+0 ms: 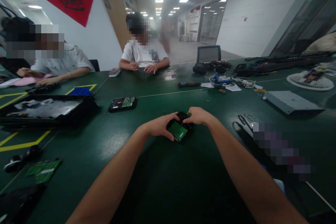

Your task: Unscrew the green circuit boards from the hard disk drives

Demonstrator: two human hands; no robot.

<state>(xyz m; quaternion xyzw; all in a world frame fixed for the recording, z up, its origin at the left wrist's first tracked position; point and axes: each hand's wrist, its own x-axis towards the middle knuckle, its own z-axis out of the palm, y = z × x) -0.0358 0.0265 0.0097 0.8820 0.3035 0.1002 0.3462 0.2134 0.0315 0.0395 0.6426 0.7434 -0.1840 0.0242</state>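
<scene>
A small black device with a green circuit board (177, 130) on its upper face is between my hands on the dark green table. My left hand (162, 126) grips it from the left, thumb at the near edge and fingers at the far edge. At its right far side, my right hand (200, 116) is closed, fingers curled and thumb against the black part. A tiny yellowish bit shows by those fingers; what it belongs to is hidden.
A similar black device (122, 103) lies ahead to the left, near a large black tray (47, 108). Loose green circuit boards (45, 170) are at left. To the right are a grey metal box (292, 101), a fan grille (309, 81) and cables. Two people sit across the table (147, 91).
</scene>
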